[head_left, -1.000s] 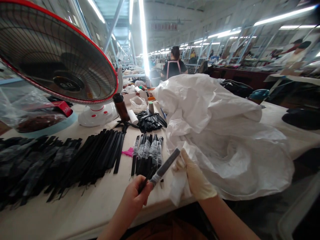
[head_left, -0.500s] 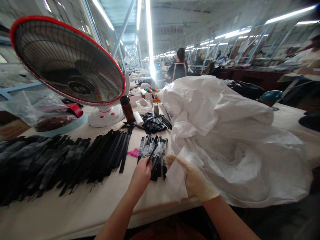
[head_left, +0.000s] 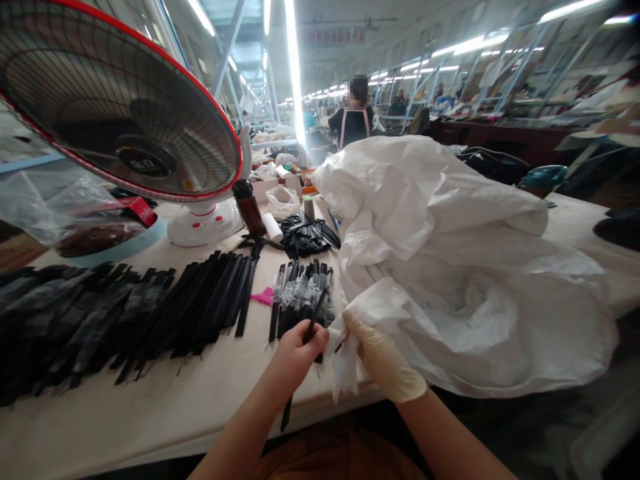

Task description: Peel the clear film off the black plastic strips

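Two hands work near the table's (head_left: 200, 410) front edge, the left bare, the right in a pale glove. The left hand (head_left: 299, 353) is closed round a thin black strip (head_left: 317, 312), which pokes up past the thumb; the fingers cover its middle. Another dark length shows below the left wrist, and whether it belongs to the same strip cannot be told. The right hand (head_left: 385, 357) pinches a thin white piece (head_left: 345, 368) that hangs down just beside the left hand; most of its fingertips are hidden, and a small dark tip shows near them, too blurred to name. Whether that piece joins the large white sheet (head_left: 470, 267) heaped behind the glove is unclear.

Just beyond the left hand lie wrapped black bundles (head_left: 300, 287), their lower ends partly screened by it, with a bit of pink material (head_left: 263, 296) to their left. More black strips (head_left: 215, 293) spread leftwards, and that row is cut off by the frame. A fan (head_left: 145, 157) loses part of its rim at the upper left. Behind the bundles stand a brown bottle (head_left: 249, 210) and a thread cone (head_left: 309, 209), whose base is hard to separate from the dark pile (head_left: 307, 237) before it. Farther off, a co-worker (head_left: 355, 123) is hidden below the torso by the sheet.
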`<state>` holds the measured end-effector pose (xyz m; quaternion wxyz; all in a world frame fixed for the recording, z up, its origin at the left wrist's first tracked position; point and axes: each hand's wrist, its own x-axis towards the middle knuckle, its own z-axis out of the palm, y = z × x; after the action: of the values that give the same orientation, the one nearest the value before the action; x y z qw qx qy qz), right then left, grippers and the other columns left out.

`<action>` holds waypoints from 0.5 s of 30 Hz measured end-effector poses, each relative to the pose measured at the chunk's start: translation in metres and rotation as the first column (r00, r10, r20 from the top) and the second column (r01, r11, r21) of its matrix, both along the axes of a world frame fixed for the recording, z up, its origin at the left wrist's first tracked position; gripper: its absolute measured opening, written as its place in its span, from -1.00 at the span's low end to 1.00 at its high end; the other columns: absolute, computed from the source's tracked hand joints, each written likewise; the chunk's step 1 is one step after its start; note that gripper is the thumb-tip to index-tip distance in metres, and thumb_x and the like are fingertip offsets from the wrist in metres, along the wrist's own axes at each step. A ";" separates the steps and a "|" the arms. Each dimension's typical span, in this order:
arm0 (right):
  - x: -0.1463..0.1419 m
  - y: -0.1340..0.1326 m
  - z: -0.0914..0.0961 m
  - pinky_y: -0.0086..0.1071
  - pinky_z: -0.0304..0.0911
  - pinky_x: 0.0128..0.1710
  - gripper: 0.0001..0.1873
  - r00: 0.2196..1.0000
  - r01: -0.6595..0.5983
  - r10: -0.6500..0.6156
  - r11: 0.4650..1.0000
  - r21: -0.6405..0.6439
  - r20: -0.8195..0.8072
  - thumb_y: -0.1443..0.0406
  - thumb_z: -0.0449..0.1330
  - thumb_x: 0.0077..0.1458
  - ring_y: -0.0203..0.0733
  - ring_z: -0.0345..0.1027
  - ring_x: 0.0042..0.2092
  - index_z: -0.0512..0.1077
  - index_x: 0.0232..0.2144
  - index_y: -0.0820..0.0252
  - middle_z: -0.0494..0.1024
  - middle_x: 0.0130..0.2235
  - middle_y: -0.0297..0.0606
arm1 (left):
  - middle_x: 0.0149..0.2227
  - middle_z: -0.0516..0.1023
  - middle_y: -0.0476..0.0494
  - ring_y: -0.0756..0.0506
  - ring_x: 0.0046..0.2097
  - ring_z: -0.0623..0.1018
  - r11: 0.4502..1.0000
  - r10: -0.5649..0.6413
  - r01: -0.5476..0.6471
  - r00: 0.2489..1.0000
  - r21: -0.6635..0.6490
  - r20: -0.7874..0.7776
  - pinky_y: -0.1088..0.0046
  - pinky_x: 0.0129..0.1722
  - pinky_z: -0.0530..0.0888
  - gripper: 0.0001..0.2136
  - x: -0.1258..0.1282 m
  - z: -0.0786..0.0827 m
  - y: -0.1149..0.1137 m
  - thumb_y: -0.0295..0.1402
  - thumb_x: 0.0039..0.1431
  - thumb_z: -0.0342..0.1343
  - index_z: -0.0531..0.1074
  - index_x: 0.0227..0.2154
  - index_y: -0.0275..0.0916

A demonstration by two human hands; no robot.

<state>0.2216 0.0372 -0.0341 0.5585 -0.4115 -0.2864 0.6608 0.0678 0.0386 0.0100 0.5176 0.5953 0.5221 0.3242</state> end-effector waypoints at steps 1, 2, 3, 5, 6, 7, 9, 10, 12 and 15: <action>-0.001 -0.001 0.000 -0.30 0.32 -0.22 -0.61 1.000 -0.007 0.007 1.000 -0.010 -0.020 0.04 0.31 -0.13 -0.08 0.46 -0.24 0.54 -0.28 0.15 0.61 -0.35 -0.26 | -0.59 0.22 0.12 0.03 -0.51 0.23 1.000 -0.004 0.004 1.000 0.000 -0.002 0.52 -0.46 0.22 -0.75 -0.001 0.000 0.000 -0.16 0.07 0.04 0.27 -0.55 -0.23; -0.002 -0.001 0.000 -0.29 0.33 -0.22 -0.61 0.999 -0.026 0.025 0.999 -0.031 -0.044 0.05 0.32 -0.14 -0.09 0.46 -0.25 0.55 -0.28 0.16 0.61 -0.35 -0.25 | -0.58 0.23 0.11 0.03 -0.50 0.24 1.000 -0.012 0.012 1.000 -0.001 -0.008 0.52 -0.45 0.23 -0.75 -0.002 0.000 0.000 -0.15 0.08 0.03 0.28 -0.54 -0.23; -0.004 -0.002 0.001 -0.28 0.33 -0.21 -0.60 0.997 -0.053 0.049 0.997 -0.058 -0.062 0.06 0.33 -0.15 -0.09 0.47 -0.26 0.55 -0.29 0.18 0.61 -0.35 -0.24 | -0.57 0.24 0.10 0.03 -0.49 0.25 1.000 -0.020 0.020 1.000 0.000 -0.013 0.51 -0.44 0.23 -0.74 -0.003 0.000 -0.001 -0.15 0.09 0.02 0.28 -0.54 -0.23; -0.006 -0.001 0.004 -0.26 0.33 -0.18 -0.59 0.996 -0.082 0.077 0.991 -0.109 -0.048 0.07 0.36 -0.19 -0.09 0.47 -0.26 0.56 -0.30 0.20 0.61 -0.35 -0.23 | -0.55 0.26 0.08 0.01 -0.46 0.28 1.000 -0.023 0.023 0.999 0.011 -0.028 0.51 -0.41 0.26 -0.74 -0.005 0.000 -0.004 -0.14 0.12 -0.01 0.29 -0.52 -0.23; -0.008 -0.001 0.006 -0.24 0.34 -0.17 -0.58 0.998 -0.061 0.060 0.990 -0.128 -0.015 0.08 0.37 -0.21 -0.07 0.47 -0.26 0.56 -0.31 0.22 0.61 -0.36 -0.22 | -0.53 0.29 0.06 0.00 -0.44 0.30 1.000 -0.011 0.012 0.999 0.023 -0.039 0.50 -0.40 0.27 -0.74 -0.004 0.000 -0.005 -0.14 0.12 -0.01 0.31 -0.49 -0.24; -0.008 -0.001 0.008 -0.22 0.34 -0.16 -0.57 0.999 -0.024 0.028 0.990 -0.141 0.033 0.07 0.37 -0.22 -0.05 0.48 -0.26 0.57 -0.32 0.23 0.61 -0.37 -0.21 | -0.49 0.32 0.05 -0.01 -0.42 0.32 0.999 0.004 -0.002 0.999 0.035 -0.052 0.50 -0.38 0.28 -0.75 -0.004 -0.001 -0.006 -0.14 0.12 0.00 0.33 -0.45 -0.24; -0.010 -0.001 0.013 -0.19 0.34 -0.16 -0.58 0.986 0.069 -0.046 0.988 -0.139 0.160 0.05 0.36 -0.22 -0.02 0.48 -0.26 0.58 -0.35 0.25 0.61 -0.39 -0.20 | -0.42 0.38 0.02 -0.01 -0.40 0.34 0.998 0.028 -0.022 0.996 0.062 -0.086 0.50 -0.38 0.29 -0.74 -0.002 -0.003 -0.009 -0.13 0.08 0.07 0.35 -0.33 -0.24; -0.010 -0.001 0.015 -0.21 0.35 -0.16 -0.60 0.970 0.106 -0.076 0.987 -0.121 0.232 0.05 0.35 -0.21 -0.02 0.48 -0.26 0.58 -0.38 0.24 0.61 -0.40 -0.21 | -0.39 0.39 0.02 -0.01 -0.40 0.34 0.997 0.028 -0.020 0.994 0.070 -0.108 0.51 -0.39 0.29 -0.72 0.000 -0.004 -0.010 -0.13 0.05 0.11 0.35 -0.29 -0.23; -0.010 -0.001 0.019 -0.31 0.35 -0.18 -0.63 0.911 0.149 -0.118 0.988 -0.050 0.396 0.04 0.30 -0.18 -0.10 0.47 -0.29 0.59 -0.44 0.23 0.61 -0.43 -0.25 | -0.40 0.40 0.03 0.01 -0.43 0.33 0.995 0.024 -0.008 0.987 0.099 -0.162 0.52 -0.42 0.27 -0.70 0.005 -0.008 -0.011 -0.13 0.00 0.17 0.35 -0.30 -0.22; -0.007 0.000 0.017 -0.44 0.31 -0.16 -0.73 0.812 0.139 -0.147 0.989 0.057 0.565 0.07 0.27 -0.16 -0.20 0.44 -0.32 0.56 -0.52 0.14 0.61 -0.43 -0.33 | -0.49 0.36 0.06 0.01 -0.46 0.32 0.991 0.036 -0.007 0.976 0.134 -0.214 0.52 -0.45 0.24 -0.81 0.009 -0.013 -0.010 -0.20 0.04 0.12 0.33 -0.42 -0.22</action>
<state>0.2145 0.0370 -0.0169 0.4989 -0.6058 -0.4121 0.4629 0.0769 0.0290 -0.0026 0.4135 0.6545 0.5589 0.2971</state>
